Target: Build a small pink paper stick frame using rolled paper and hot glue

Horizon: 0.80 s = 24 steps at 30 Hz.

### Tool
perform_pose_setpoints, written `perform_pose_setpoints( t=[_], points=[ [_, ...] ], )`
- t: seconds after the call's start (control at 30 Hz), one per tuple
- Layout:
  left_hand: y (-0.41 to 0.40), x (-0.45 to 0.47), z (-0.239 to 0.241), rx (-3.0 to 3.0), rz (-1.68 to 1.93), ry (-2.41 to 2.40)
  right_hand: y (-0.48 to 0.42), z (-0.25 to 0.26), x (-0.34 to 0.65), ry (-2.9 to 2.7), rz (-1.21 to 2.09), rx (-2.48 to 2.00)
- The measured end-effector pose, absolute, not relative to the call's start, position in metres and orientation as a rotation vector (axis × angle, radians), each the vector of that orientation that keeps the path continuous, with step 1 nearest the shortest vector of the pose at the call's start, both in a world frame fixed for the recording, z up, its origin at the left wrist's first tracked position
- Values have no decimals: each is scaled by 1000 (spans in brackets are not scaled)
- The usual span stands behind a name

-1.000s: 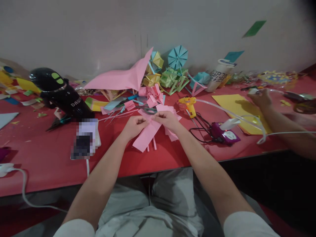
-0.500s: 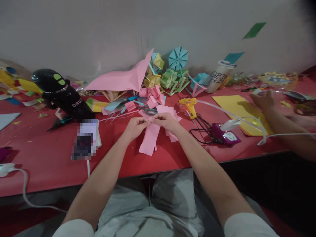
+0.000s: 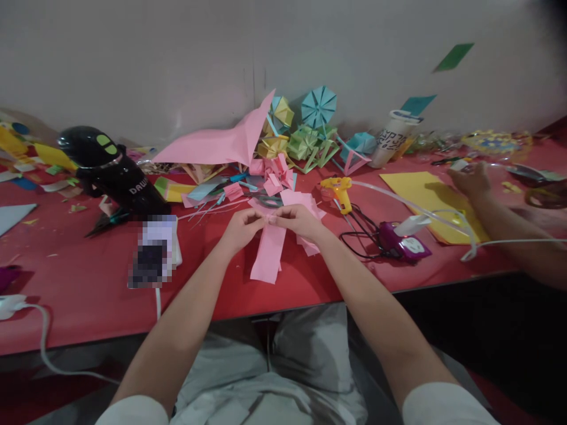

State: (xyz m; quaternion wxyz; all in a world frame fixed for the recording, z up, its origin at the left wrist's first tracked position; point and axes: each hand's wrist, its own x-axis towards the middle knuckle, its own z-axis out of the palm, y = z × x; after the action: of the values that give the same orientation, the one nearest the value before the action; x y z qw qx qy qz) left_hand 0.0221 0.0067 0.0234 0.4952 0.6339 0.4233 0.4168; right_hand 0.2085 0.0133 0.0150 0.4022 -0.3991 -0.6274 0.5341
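My left hand (image 3: 240, 228) and my right hand (image 3: 297, 219) meet over the red table (image 3: 88, 265), both pinching the top end of a folded pink paper strip (image 3: 269, 252). The strip hangs down toward me from my fingertips. Behind my hands lie more cut pink paper pieces (image 3: 277, 174) and grey-handled scissors (image 3: 266, 199).
A black helmet-like object (image 3: 110, 174) and a blurred-out phone (image 3: 153, 251) sit left. A yellow glue gun (image 3: 339, 190), a purple device (image 3: 403, 245) and cables lie right. Folded paper flowers (image 3: 310, 127) line the wall. Another person's hand (image 3: 472, 180) rests by yellow paper (image 3: 425, 195).
The pink strip has swung from slanting left to hanging nearly straight down. My fingertips have closed tighter together at its top.
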Motion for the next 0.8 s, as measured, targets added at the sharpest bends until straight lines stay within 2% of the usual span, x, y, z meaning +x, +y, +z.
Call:
perform_pose_setpoints(
  t=[0.8],
  points=[
    [5,25,23,1615,958,1066,11,21,202,-1676,1212,-1021]
  ],
)
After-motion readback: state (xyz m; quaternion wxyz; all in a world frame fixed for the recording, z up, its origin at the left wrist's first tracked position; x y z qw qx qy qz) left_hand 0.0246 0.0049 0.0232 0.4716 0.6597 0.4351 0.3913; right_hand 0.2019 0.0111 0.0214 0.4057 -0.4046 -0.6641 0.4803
